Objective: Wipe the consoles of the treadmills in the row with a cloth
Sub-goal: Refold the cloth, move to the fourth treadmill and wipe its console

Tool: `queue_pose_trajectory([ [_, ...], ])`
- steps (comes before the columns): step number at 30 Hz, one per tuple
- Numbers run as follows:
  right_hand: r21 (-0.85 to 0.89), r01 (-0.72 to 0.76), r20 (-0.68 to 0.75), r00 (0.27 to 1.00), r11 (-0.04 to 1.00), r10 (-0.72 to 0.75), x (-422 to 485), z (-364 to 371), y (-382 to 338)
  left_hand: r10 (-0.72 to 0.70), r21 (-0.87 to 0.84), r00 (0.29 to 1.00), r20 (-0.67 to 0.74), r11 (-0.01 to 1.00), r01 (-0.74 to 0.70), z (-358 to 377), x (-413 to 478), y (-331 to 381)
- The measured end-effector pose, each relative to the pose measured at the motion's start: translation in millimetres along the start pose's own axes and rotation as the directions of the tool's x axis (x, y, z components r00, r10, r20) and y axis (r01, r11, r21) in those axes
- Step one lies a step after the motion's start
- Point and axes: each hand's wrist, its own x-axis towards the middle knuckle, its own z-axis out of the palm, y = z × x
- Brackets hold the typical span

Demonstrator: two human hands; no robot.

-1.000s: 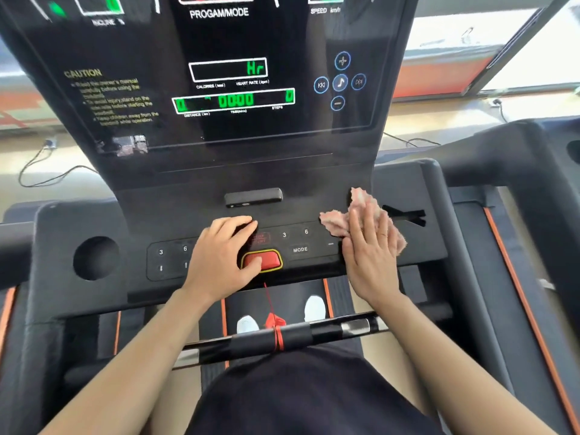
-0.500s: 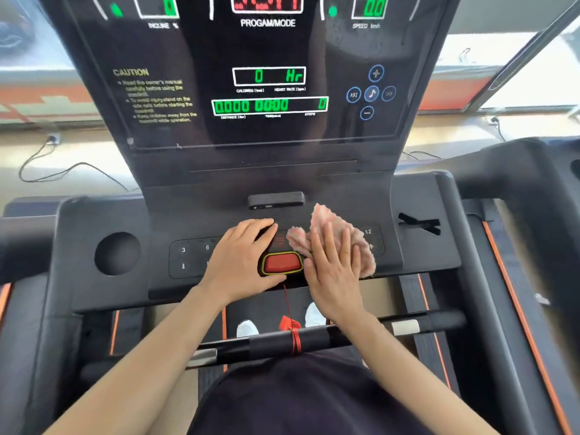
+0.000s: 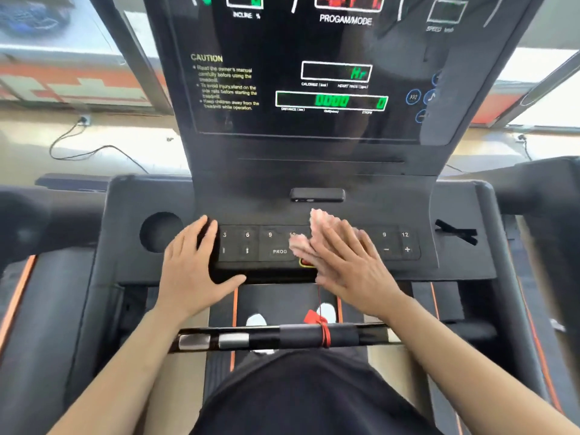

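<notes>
A black treadmill console (image 3: 314, 171) fills the view, with a lit display above and a keypad strip (image 3: 248, 243) below. My right hand (image 3: 348, 265) lies flat on a pink cloth (image 3: 320, 219), pressing it onto the middle of the keypad and covering most of the red stop button (image 3: 306, 262). The cloth sticks out above and left of the fingers. My left hand (image 3: 194, 265) rests on the console's left part, fingers apart, thumb along the front edge, holding nothing.
A round cup holder (image 3: 160, 232) sits left of the keypad and a slot (image 3: 456, 233) to the right. A black handlebar (image 3: 282, 339) with a red safety cord (image 3: 321, 324) crosses in front of me. A neighbouring treadmill (image 3: 546, 189) stands at the right. Cables lie on the floor behind.
My right hand has slid the cloth leftward from the right side of the keypad to its middle. My left hand has shifted left off the stop button.
</notes>
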Motion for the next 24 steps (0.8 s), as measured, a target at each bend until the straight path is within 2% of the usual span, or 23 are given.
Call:
queue_pose_trajectory([
  [3,-0.072,-0.089,0.022,0.996,0.993,0.091,14,18,-22,-0.086,-0.065,0.996,-0.017,0.994,0.085,2,-10,-11],
  [5,-0.031,-0.175,-0.007,0.985,0.984,0.175,26,21,-39,-0.109,-0.092,0.994,-0.028,0.99,0.106,3,-13,-15],
  [8,0.001,-0.195,-0.015,0.981,0.981,0.195,47,22,-72,-0.097,-0.121,0.995,-0.033,0.988,0.092,3,-14,-19],
  [15,0.062,-0.063,0.014,0.998,0.996,0.062,101,26,-148,-0.049,-0.274,0.996,-0.079,0.961,0.026,5,-19,-35],
  [20,0.08,0.077,0.027,0.996,0.994,-0.079,123,28,-182,-0.048,-0.229,0.967,-0.252,0.973,-0.011,11,-31,-41],
  [22,0.157,0.137,0.053,0.988,0.978,-0.147,124,24,-188,-0.065,-0.244,0.951,-0.301,0.97,-0.011,10,-36,-41],
  [24,0.331,0.177,0.077,0.974,0.927,-0.213,126,21,-192,-0.054,-0.259,0.944,-0.326,0.965,-0.034,8,-40,-41],
])
